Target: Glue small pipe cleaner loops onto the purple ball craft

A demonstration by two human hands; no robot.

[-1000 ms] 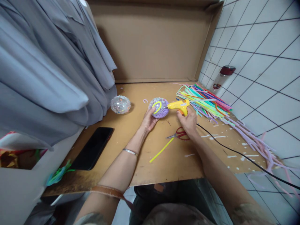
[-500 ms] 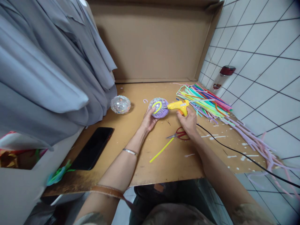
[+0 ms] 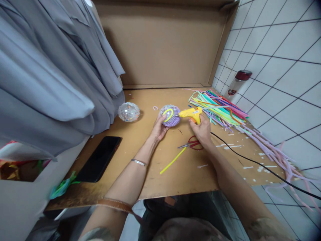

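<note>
My left hand point(image 3: 159, 129) is closed around the lower left side of a clear ball point(image 3: 173, 122) partly covered with purple strips, its thumb near a yellow loop point(image 3: 167, 115) on the ball's front. In my right hand point(image 3: 202, 129) is a yellow glue gun point(image 3: 190, 114), held by its handle. The gun's nozzle points left, at or very near the ball's right side; whether it touches I cannot tell. Red-handled scissors point(image 3: 193, 144) lie below my right hand, beside a straight yellow pipe cleaner point(image 3: 173, 160).
A second clear ball point(image 3: 128, 112) sits at left. Many coloured pipe cleaners point(image 3: 218, 107) are heaped at right near a red-lidded bottle point(image 3: 237, 83). A black phone point(image 3: 99, 159) lies at the table's left. A black cord point(image 3: 250, 161) runs off right. Grey cloth point(image 3: 62, 73) hangs at left.
</note>
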